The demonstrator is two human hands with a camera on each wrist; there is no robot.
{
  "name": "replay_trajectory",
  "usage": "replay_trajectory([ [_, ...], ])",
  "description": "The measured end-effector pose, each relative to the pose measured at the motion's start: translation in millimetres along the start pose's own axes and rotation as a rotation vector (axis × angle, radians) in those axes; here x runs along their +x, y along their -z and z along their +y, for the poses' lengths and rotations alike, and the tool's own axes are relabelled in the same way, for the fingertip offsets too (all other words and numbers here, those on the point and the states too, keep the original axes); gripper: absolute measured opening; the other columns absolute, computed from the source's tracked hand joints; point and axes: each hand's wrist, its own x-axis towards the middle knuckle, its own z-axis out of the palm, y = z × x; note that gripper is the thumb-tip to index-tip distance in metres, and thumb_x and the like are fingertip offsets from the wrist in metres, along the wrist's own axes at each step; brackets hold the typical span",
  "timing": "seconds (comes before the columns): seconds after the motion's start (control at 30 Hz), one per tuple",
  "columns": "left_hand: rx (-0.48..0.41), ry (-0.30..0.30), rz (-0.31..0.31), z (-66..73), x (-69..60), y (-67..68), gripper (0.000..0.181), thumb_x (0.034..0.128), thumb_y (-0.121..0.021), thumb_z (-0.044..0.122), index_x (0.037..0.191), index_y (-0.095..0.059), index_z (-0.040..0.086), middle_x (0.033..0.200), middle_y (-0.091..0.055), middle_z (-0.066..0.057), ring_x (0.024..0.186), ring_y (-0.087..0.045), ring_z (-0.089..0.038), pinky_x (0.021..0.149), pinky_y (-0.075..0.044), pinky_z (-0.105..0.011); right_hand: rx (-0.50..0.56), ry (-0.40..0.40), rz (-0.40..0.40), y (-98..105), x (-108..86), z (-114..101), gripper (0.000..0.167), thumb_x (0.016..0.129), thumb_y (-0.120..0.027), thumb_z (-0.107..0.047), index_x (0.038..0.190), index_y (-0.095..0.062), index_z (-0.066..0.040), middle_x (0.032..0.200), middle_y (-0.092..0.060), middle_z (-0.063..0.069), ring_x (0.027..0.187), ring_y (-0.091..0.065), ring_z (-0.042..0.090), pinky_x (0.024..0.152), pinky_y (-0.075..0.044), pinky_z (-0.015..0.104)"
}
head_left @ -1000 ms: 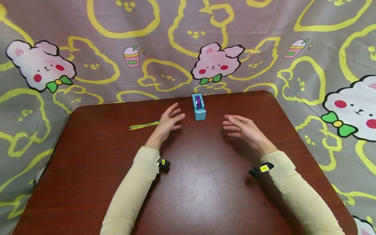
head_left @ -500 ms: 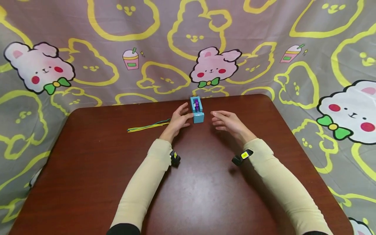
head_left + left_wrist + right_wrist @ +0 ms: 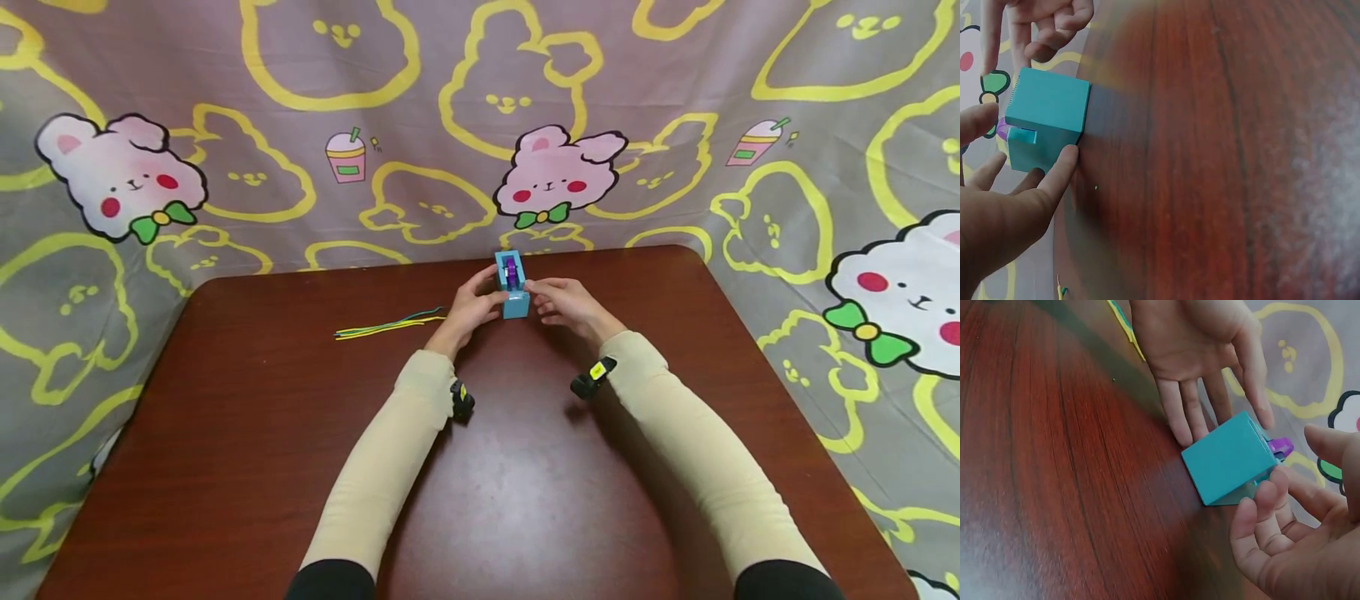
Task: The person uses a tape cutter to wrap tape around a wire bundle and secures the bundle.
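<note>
The blue dispenser [image 3: 515, 303] is standing upright on the desk [image 3: 510, 475], close to the far edge, with its front facing the person. A purple roll [image 3: 512, 272] is sitting inside it, poking out above its top.

The left hand [image 3: 468, 310] is reaching in just left of the dispenser. Its fingers are spreading loosely along that side, with the thumb near the front; they are not closing round anything. The right hand [image 3: 572, 305] is holding itself just right of the dispenser, palm turned inward. Its index finger is extending toward the dispenser's side, while the other fingers are bending softly and gripping nothing. Whether either hand is pressing on the dispenser, I cannot tell.

Left of the dispenser, beyond the left hand, thin yellow and blue-green strands [image 3: 386, 326] are lying in a loose bundle. A tiny speck [image 3: 1096, 187] is resting on the desk near the dispenser, on the person's side.

Nearer the person than the dispenser, two beige sleeves [image 3: 397, 442] are covering the forearms, and each wrist is carrying a black camera [image 3: 462, 402]. Behind the dispenser, a grey cloth [image 3: 420, 137] is hanging, showing yellow outlines, white rabbits and pink cups.
</note>
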Motion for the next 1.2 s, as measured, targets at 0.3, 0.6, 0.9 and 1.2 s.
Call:
replay_trajectory([
  [0.3, 0.024, 0.014, -0.033, 1.7, 1.6, -2.5, 0.061, 0.0967, -0.064, 0.008, 0.153, -0.045, 0.022, 0.159, -0.034, -0.01, 0.123, -0.058, -0.03, 0.099, -0.049, -0.045, -0.046, -0.016, -0.025, -7, 11.1, -2, 0.04, 0.097, -0.068, -0.034, 0.113, -0.064, 0.003, 0.076, -0.052, 0.003, 0.066, -0.052, 0.012, 0.066, -0.053, 0.026],
  [0.6, 0.068, 0.04, -0.003, 2.3, 3.2, -7.2, 0.062, 0.0961, -0.064, 0.008, 0.152, -0.046, 0.027, 0.159, -0.034, -0.007, 0.125, -0.055, -0.027, 0.098, -0.05, -0.045, -0.127, 0.009, -0.034, -9, 15.6, 1, 0.037, 0.098, -0.068, -0.029, 0.118, -0.066, 0.002, 0.074, -0.047, 0.003, 0.065, -0.047, 0.015, 0.065, -0.05, 0.029],
  [0.9, 0.07, 0.089, -0.001, 3.1, 5.0, -7.1, 0.062, 0.095, -0.064, 0.007, 0.15, -0.049, 0.033, 0.159, -0.035, -0.004, 0.124, -0.056, -0.025, 0.096, -0.052, -0.043, -0.138, 0.024, -0.023, -10, 16.0, 1, 0.035, 0.099, -0.067, -0.027, 0.119, -0.067, 0.002, 0.072, -0.045, 0.004, 0.065, -0.046, 0.016, 0.064, -0.049, 0.027],
  [1.2, 0.049, 0.101, 0.01, 3.4, 6.5, -4.8, 0.063, 0.0946, -0.063, 0.006, 0.15, -0.05, 0.033, 0.158, -0.036, -0.004, 0.124, -0.055, -0.024, 0.095, -0.052, -0.044, -0.141, 0.031, 0.003, -13, 15.8, -6, 0.032, 0.1, -0.066, -0.023, 0.116, -0.068, 0.004, 0.07, -0.047, 0.004, 0.065, -0.046, 0.016, 0.067, -0.05, 0.029],
])
